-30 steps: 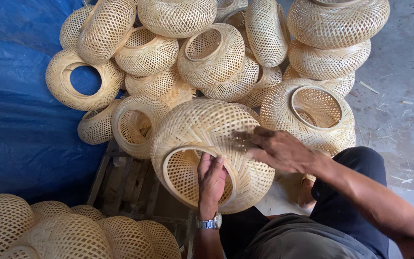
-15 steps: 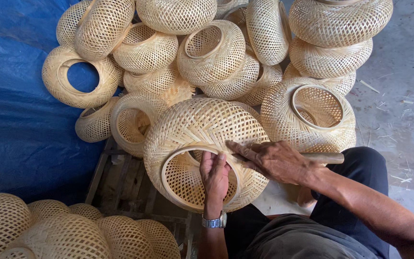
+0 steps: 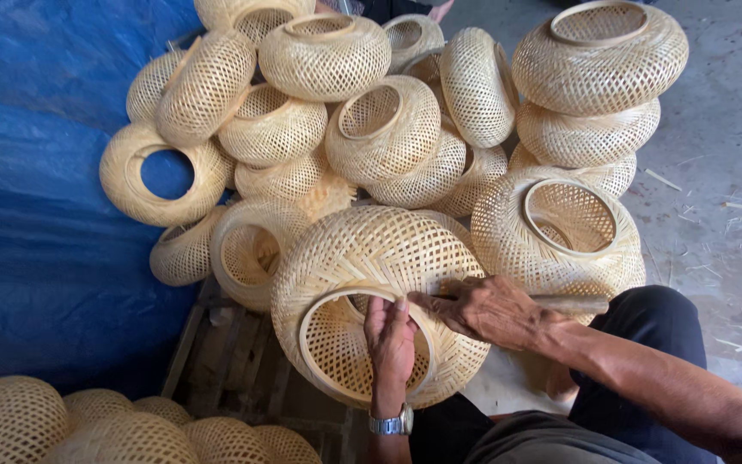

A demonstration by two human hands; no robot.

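Observation:
A round woven bamboo basket (image 3: 380,258) lies tilted on my lap, its ringed opening facing me. My left hand (image 3: 390,339) reaches into that opening, fingers resting on the rim, a watch on the wrist. My right hand (image 3: 489,308) lies on the basket's right side near the rim, closed around a wooden-handled tool (image 3: 573,303) whose front end is hidden under the fingers and pressed against the weave.
A heap of similar woven bamboo baskets (image 3: 384,129) fills the space ahead, with a stack (image 3: 599,60) at the right. A blue tarp (image 3: 36,215) covers the left. More baskets (image 3: 122,430) lie at the lower left. A wooden pallet (image 3: 234,361) sits below; grey concrete floor (image 3: 723,172) at right.
The basket has turned slightly on my lap. My right hand slid down its side towards the rim, closer to my left hand.

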